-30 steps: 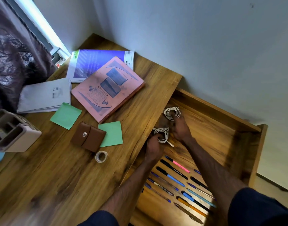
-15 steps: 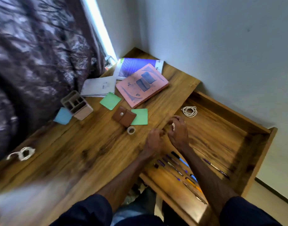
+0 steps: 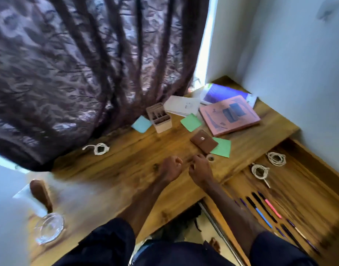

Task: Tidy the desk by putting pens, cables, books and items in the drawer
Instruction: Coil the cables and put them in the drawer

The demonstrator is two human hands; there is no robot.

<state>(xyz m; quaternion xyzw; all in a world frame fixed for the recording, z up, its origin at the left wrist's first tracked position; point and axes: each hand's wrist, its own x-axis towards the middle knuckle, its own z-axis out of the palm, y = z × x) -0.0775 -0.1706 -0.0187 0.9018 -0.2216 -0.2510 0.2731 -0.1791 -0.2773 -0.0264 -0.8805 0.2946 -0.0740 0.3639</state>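
Observation:
My left hand (image 3: pixel 169 167) and my right hand (image 3: pixel 200 169) hover side by side over the middle of the wooden desk (image 3: pixel 126 169), fingers loosely curled, holding nothing. The open drawer (image 3: pixel 308 189) at the right holds two coiled white cables (image 3: pixel 276 158) (image 3: pixel 259 170) and several pens (image 3: pixel 266 210). A third coiled white cable (image 3: pixel 99 148) lies on the desk at the left by the curtain. A pink book (image 3: pixel 230 114), a brown wallet (image 3: pixel 203 141), a small tape roll (image 3: pixel 211 158), green sticky notes (image 3: pixel 222 148) and a beige pen holder (image 3: pixel 161 118) sit further back.
A dark patterned curtain (image 3: pixel 88 64) hangs along the desk's far left side. A glass ashtray (image 3: pixel 48 227) and a brown object (image 3: pixel 41 192) stand at the near left corner. White papers (image 3: pixel 182 105), a purple booklet (image 3: pixel 222 92) and a blue note (image 3: pixel 141 124) lie at the back.
Both hands have left the drawer and moved left over the desk, empty. The second coiled cable now lies in the drawer. The view has swung left, revealing the third cable.

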